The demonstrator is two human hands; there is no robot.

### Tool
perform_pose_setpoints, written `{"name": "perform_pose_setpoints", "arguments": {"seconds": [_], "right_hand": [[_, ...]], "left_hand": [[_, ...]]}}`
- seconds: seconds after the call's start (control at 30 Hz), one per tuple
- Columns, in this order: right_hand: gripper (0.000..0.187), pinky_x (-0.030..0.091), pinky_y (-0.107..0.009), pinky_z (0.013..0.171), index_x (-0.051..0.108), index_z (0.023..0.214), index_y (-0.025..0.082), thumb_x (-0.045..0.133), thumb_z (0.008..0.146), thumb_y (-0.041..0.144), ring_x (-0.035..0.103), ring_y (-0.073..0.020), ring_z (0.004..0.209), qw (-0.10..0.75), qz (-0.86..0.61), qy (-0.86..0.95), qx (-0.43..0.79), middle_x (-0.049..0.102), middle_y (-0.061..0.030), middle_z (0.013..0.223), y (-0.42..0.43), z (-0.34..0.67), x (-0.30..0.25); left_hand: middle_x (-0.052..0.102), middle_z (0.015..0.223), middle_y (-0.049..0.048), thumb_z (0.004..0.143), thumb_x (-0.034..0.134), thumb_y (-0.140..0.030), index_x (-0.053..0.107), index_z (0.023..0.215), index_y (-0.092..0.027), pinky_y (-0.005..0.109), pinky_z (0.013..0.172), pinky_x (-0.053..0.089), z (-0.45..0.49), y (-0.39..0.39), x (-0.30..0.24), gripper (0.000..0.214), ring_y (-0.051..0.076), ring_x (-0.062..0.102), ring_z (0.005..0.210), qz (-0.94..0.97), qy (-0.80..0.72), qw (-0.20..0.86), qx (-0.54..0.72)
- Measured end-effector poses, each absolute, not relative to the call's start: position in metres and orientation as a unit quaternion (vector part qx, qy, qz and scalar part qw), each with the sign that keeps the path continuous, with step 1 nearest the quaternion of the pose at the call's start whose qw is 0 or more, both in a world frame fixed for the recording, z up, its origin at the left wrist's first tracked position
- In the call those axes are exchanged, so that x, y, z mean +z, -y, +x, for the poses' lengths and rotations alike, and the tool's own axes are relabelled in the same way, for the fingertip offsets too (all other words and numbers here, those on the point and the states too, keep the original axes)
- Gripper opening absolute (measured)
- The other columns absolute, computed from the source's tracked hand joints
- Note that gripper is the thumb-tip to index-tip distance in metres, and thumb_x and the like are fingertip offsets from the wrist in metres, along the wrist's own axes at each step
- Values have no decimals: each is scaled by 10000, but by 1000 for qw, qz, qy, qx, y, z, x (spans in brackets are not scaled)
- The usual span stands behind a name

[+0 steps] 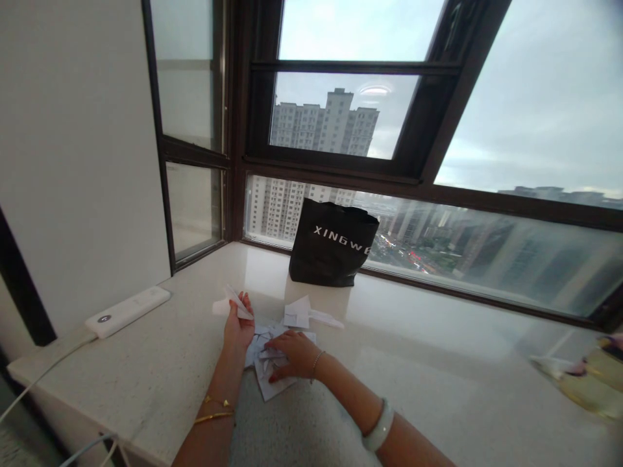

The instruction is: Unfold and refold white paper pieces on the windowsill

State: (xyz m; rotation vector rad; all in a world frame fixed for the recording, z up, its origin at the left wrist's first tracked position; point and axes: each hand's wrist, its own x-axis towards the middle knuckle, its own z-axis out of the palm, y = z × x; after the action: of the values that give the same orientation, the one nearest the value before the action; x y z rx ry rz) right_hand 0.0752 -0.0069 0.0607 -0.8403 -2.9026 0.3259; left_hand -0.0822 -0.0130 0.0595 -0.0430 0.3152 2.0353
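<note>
My left hand (239, 321) is closed on a folded piece of white paper (238, 303), held up just above the sill. To its right, my right hand (298, 354) rests over a loose pile of folded white papers (267, 387). Its fingers are curved and apart, touching the top of the pile, and they hide part of it. Just beyond the right hand, another folded white paper (296, 312) lies with a narrow strip (327, 318) beside it.
A black bag (333, 250) with white lettering stands upright against the window. On the left of the pale stone sill (195, 383) lies a white power strip (128, 312) with a cable running off the edge. A yellowish object (603, 376), partly cut off, is at far right.
</note>
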Motion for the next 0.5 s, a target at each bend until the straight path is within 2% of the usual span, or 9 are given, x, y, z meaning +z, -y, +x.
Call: {"name": "perform_pose_setpoints", "arguments": {"seconds": [0.07,0.13,0.2,0.33,0.5], "right_hand": [[296,379,-327,804,634,952,252,619,661,305,554,-229,931,65,-300,945,113,663,-41,938,3,77,59],[197,396,-303,759,662,868,240,550,707,230,585,-205,848,93,-331,931,120,681,-41,856,-2,80,59],[206,406,-281,725,662,860,225,508,725,204,595,-186,800,126,-350,919,132,681,-43,844,-8,82,64],[225,418,-253,684,646,859,173,463,729,171,586,-161,740,229,-393,872,183,670,-58,806,-28,89,79],[297,452,-261,633,594,961,152,440,707,141,581,-143,657,271,-414,826,268,652,-25,705,-53,99,83]], "left_hand": [[627,665,4,899,298,-170,581,869,-138,104,466,464,-85,13,58,287,40,582,531,-27,-114,508,853],[622,666,2,899,303,-178,581,881,-139,101,466,463,-87,14,57,281,37,576,527,-29,-96,511,854],[592,615,-8,903,292,-192,583,862,-128,89,419,431,-89,15,57,300,24,538,467,-25,-77,522,849],[423,452,-65,915,245,-190,583,809,-114,92,285,278,-90,17,58,362,5,340,299,-14,-44,549,834],[364,450,-69,920,218,-185,579,781,-109,110,276,218,-90,18,58,394,8,279,299,0,-21,566,824]]}}
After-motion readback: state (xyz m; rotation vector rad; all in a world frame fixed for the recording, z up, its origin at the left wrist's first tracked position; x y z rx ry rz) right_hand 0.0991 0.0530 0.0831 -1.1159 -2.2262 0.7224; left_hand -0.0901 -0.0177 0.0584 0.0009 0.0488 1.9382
